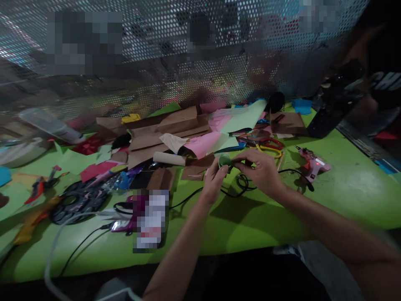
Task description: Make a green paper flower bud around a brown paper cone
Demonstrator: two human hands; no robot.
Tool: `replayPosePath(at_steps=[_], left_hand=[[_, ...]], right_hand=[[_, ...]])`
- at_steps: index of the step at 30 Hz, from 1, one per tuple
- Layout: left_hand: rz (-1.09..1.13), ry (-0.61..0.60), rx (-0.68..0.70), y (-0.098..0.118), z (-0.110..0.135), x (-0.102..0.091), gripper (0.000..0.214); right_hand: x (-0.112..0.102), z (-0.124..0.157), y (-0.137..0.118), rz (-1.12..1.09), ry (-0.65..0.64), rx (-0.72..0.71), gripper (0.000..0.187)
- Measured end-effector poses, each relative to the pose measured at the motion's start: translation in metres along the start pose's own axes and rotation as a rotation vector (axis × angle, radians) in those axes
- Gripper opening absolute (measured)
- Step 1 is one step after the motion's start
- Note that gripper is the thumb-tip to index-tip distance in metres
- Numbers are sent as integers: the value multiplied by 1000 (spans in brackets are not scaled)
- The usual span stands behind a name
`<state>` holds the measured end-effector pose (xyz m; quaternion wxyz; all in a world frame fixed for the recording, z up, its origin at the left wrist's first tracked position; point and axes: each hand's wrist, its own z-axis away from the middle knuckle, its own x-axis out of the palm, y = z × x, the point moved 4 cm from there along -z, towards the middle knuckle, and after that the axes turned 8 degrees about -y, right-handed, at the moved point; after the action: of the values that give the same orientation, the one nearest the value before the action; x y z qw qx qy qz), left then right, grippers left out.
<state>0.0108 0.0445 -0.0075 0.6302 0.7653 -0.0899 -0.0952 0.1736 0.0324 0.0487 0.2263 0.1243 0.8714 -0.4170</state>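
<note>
Between my hands, above the green table [250, 234], is a small green paper roll [224, 160]. My left hand [214, 179] is closed around its lower left side. The thumb and fingers of my right hand [260, 169] pinch together at the roll's right edge; whether they hold the paper itself or some small piece is too dim to see. Behind my right hand lie scissors with yellow handles [271, 150]. A pink glue gun [315, 165] with a small red light rests on the table to the right.
Brown cardboard pieces [175, 123] and pink and green paper sheets [241, 119] crowd the back, before a perforated metal screen [219, 75]. A black cable [188, 196] runs past my hands. At left are a black spool [79, 202] and an orange glue gun [36, 221]. A person stands far right.
</note>
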Motion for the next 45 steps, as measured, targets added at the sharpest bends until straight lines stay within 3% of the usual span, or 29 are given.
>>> replayPosePath(at_steps=[10,15,20,28,45], left_hand=[[-36,-25,36,-7,-3,-3,51],[-39,-54,80,-7,-4,-3,46],[32,-29,58,-9,-3,-2,43],[85,-48,-8,-7,-3,4,46],[125,-46,-58,-12,-3,4,44]], right_hand=[[6,1,6,-263,31,98,17],[8,2,8,-328,36,128,16],[7,1,5,-305,-9,107,15],[7,3,1,-192,60,42,16],[0,0,4,-74,33,-47,9]])
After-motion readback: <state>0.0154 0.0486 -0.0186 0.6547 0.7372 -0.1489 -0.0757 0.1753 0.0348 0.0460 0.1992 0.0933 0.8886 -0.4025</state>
